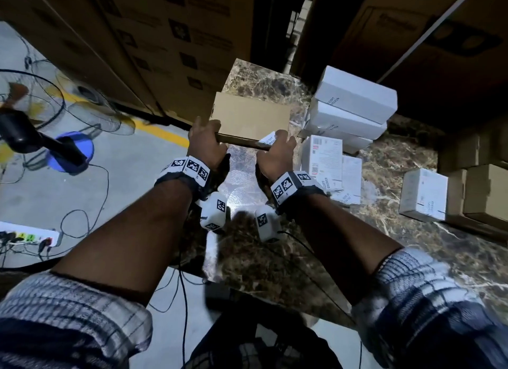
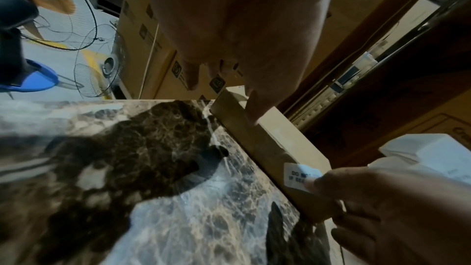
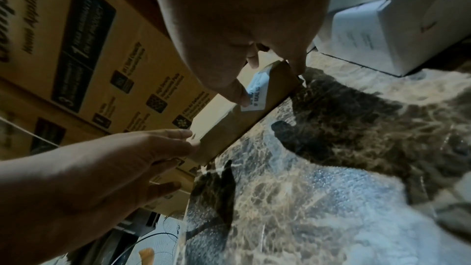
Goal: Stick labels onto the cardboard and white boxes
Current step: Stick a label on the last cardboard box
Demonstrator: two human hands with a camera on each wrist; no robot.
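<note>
A flat cardboard box (image 1: 250,118) sits toward the far left of the marble table (image 1: 275,264), its long near edge facing me. My left hand (image 1: 206,143) grips its left end, thumb on the top edge (image 2: 252,112). My right hand (image 1: 275,154) holds the right part of that near edge. A white printed label (image 1: 266,140) is folded over the edge there. In the right wrist view my thumb (image 3: 239,92) presses on the label (image 3: 257,92) on the box's side face (image 3: 239,122). The left wrist view shows the same label (image 2: 298,174) under my right hand (image 2: 382,209).
Stacked white boxes (image 1: 354,99) stand right of the cardboard box, with more white boxes (image 1: 324,159) lying nearer and one (image 1: 423,195) at the far right beside small cardboard boxes (image 1: 483,192). Tall cartons (image 1: 165,38) wall the back. A fan (image 1: 27,115) and power strip (image 1: 30,236) are on the floor, left.
</note>
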